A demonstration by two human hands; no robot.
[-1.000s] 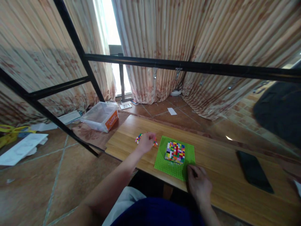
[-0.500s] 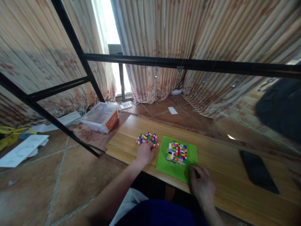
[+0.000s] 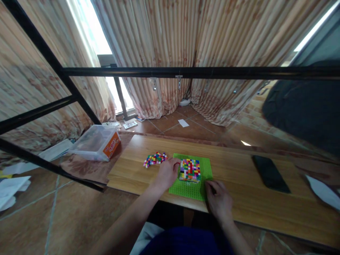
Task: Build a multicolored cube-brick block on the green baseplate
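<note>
Small multicoloured building bricks form a low rectangular block on a green studded baseplate. My left hand reaches over the baseplate's left side, its fingertips pinched together at the block's left edge. Whatever sits between them is too small to make out. On the baseplate's near right edge, my right hand has its fingers curled with thumb and forefinger against the rim. A pile of loose bricks lies on the wood to the left of the baseplate, partly behind my left hand.
The long wooden table carries a dark phone-like slab on the right. A clear plastic tub with an orange label stands beyond its left end. A black metal frame crosses in front of the curtains.
My left hand has moved right, from the loose brick pile to the block's left edge. My right hand stays at the baseplate's edge. The camera view has turned somewhat to the right.
</note>
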